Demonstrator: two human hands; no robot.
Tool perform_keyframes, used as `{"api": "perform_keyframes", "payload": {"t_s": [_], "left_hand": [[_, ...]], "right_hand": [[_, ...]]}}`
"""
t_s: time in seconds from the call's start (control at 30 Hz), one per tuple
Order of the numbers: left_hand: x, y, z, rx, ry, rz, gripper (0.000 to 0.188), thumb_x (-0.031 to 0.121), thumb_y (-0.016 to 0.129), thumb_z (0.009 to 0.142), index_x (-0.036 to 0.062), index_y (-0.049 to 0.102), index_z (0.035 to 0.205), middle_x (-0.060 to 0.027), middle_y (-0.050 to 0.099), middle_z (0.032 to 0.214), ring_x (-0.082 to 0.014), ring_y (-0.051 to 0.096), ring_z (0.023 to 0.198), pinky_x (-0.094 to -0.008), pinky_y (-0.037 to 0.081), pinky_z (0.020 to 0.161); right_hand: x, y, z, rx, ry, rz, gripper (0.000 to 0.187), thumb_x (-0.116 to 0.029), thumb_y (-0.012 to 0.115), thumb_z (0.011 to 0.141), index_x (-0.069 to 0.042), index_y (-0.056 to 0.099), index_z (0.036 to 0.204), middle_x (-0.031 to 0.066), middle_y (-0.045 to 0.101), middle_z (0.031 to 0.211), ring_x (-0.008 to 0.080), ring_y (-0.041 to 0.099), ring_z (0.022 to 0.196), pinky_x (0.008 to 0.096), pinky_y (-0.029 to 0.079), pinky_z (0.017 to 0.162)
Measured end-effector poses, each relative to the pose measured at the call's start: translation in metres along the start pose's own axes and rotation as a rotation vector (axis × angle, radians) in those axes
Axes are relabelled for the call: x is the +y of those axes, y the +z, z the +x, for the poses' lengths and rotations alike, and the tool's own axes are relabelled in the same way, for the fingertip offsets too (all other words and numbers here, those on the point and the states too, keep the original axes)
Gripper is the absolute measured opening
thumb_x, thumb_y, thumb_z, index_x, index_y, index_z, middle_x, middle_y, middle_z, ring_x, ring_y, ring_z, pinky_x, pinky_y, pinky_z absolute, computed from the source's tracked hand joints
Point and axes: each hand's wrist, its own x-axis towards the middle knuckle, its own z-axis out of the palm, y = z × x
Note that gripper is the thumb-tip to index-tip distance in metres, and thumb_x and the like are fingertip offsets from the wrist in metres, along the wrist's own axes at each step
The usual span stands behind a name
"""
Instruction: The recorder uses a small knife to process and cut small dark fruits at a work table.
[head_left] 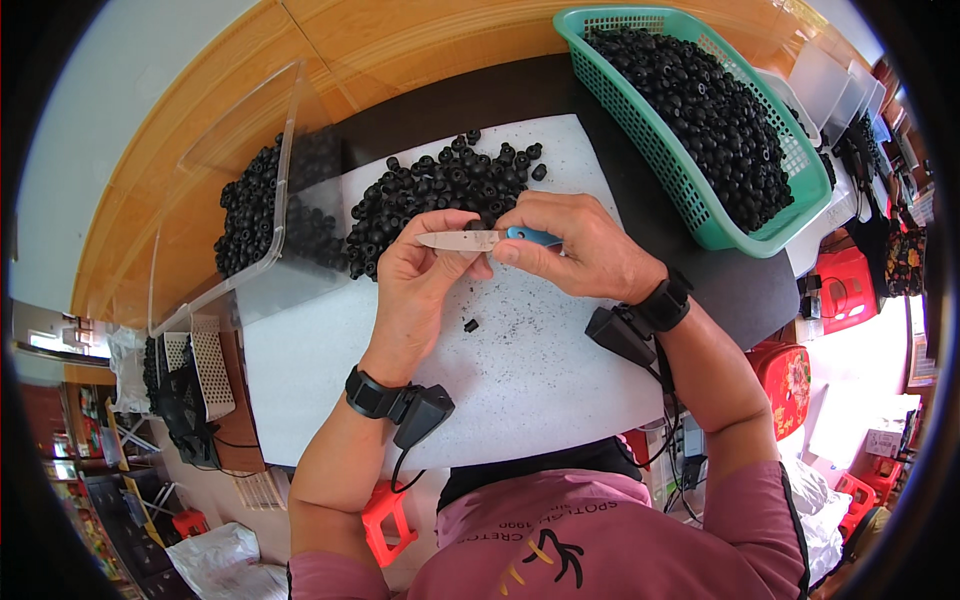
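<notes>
In my right hand is a small knife with a blue handle, its blade pointing left across my left fingers. My left hand pinches a small black ring-like part right behind the blade; fingers and blade cover most of it. Just beyond both hands a heap of similar black parts lies on a white sheet. One small black piece sits apart on the sheet nearer to me, with dark crumbs scattered around it.
At the far right a green perforated basket is filled with black parts. On the left a clear plastic bin lies tipped, more black parts inside. Dark bands on both wrists carry small boxes with cables. A red stool stands below the table edge.
</notes>
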Motion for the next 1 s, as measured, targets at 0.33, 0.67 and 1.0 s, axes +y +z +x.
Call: {"api": "perform_keyframes", "payload": {"t_s": [0.33,0.67,1.0], "left_hand": [[0.001,0.001,-0.002,-0.016,0.03,0.002,0.028,0.013,0.064,0.09,-0.0017,0.057,0.113,-0.0093,0.066,0.096,-0.0151,0.062,0.08,-0.0287,0.051,0.076],[0.004,0.004,0.001,-0.047,0.001,-0.099,0.025,0.01,0.062,0.09,0.0004,0.058,0.113,-0.0078,0.064,0.097,-0.014,0.06,0.08,-0.0276,0.048,0.076],[0.0,0.008,-0.002,-0.079,0.084,0.145,0.022,0.003,0.063,0.088,0.0024,0.062,0.109,-0.0029,0.059,0.102,-0.0087,0.058,0.082,-0.0234,0.049,0.076]], "right_hand": [[0.0,0.001,0.0,0.0,-0.016,0.028,0.026,-0.027,0.065,0.089,-0.002,0.064,0.093,0.0093,0.055,0.072,0.0229,0.052,0.064,0.0337,0.041,0.056],[0.012,-0.007,0.004,0.24,0.283,0.008,0.034,-0.035,0.068,0.087,-0.001,0.066,0.089,0.01,0.061,0.071,0.0193,0.055,0.061,0.0321,0.044,0.056],[-0.017,-0.006,0.003,-0.055,0.388,0.336,0.027,-0.029,0.065,0.09,-0.002,0.063,0.092,-0.0009,0.052,0.074,0.0068,0.044,0.07,0.0249,0.039,0.062]]}}
